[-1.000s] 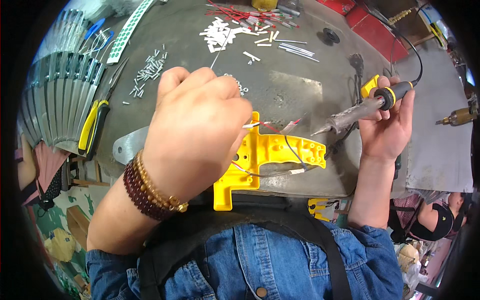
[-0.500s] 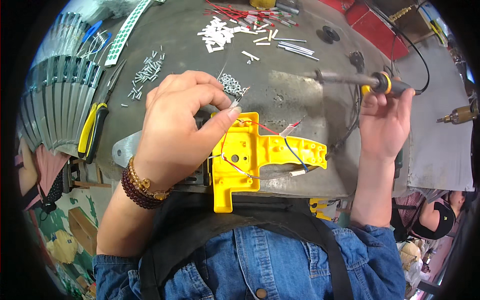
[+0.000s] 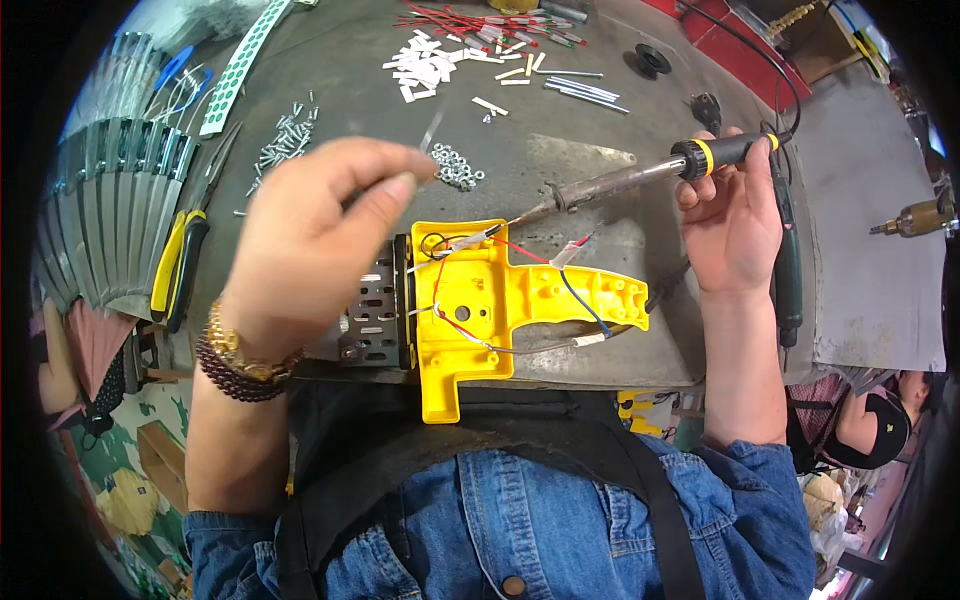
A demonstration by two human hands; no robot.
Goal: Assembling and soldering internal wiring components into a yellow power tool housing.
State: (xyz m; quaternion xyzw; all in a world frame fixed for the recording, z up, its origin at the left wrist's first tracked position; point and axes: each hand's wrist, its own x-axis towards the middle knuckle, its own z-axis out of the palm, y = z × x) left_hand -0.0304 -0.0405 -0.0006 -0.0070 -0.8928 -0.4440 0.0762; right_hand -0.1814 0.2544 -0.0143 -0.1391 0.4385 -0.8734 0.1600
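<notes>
My right hand (image 3: 735,220) is closed round the dark handle of a soldering iron (image 3: 620,185) with yellow rings. The iron's tip points down left, at or very near the bare end of a sleeved wire (image 3: 470,240) above a yellow plastic housing half (image 3: 490,345). Red and blue wires (image 3: 583,300) run across the housing, with white sleeves on them. A perforated metal part (image 3: 375,315) joins its left side. My left hand (image 3: 330,225), slightly blurred, is up left of the housing with fingers pinched; a thin silvery wire (image 3: 433,128) sticks up from its fingertips.
Beyond lie hex nuts (image 3: 457,168), screws (image 3: 285,140), white sleeves (image 3: 418,65), metal rods (image 3: 588,92) and red wires (image 3: 480,25). Yellow-handled pliers (image 3: 185,255) lie left by stacked metal blades (image 3: 110,200). A dark screwdriver-like tool (image 3: 790,260) is at right. The iron's cord (image 3: 785,60) trails to the upper right.
The soldering iron has swung down left, bringing its tip to the wire end. My left hand has let go of the sleeved wire and drawn back left; that wire now rests over the housing.
</notes>
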